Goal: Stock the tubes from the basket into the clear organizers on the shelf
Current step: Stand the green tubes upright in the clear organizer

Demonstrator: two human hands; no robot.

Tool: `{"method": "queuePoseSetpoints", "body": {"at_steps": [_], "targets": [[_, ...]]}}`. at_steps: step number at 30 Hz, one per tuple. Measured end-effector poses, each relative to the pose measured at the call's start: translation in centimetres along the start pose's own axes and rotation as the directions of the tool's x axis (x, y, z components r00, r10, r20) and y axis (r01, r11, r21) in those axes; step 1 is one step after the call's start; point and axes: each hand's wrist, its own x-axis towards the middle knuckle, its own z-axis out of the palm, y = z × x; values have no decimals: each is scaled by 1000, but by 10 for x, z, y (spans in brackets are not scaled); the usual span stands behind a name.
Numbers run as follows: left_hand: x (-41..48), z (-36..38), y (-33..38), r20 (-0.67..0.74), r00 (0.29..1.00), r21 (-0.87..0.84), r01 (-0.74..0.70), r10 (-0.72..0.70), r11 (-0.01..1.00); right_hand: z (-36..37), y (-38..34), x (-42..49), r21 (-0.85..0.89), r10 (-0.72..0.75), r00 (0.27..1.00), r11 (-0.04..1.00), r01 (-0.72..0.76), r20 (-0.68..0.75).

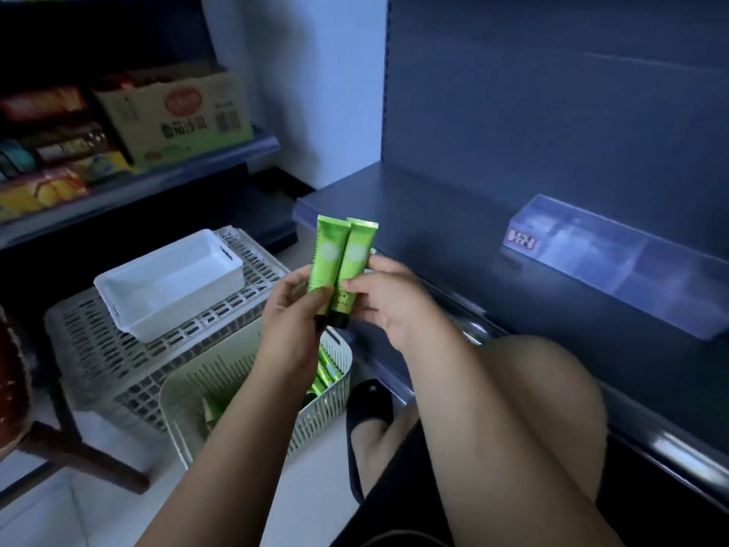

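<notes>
Two green tubes point(339, 258) with black caps stand upright, side by side, in front of me, caps down. My left hand point(292, 313) grips the lower part of the left tube. My right hand point(388, 298) pinches the right tube with thumb and fingers. Below my hands a pale slotted basket point(315, 424) sits on the floor with more green tubes point(327, 373) lying inside. The clear organizers point(615, 262) stand in a row on the dark shelf point(394, 199) to the right, and I see nothing in them.
A white bin point(169, 282) rests on an upturned grey crate point(118, 361) at left. Behind it a shelf holds a cardboard box point(177, 116) and snack packs. My bent knee point(540, 392) and foot lie close to the lower shelf edge.
</notes>
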Motion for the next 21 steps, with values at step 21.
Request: {"method": "queuePoseSetpoints", "body": {"at_steps": [21], "targets": [[-131,283,-70,714,681,207,14,-161,978,-272,-80,-227,-84,-323,719,934,348,-615]]}}
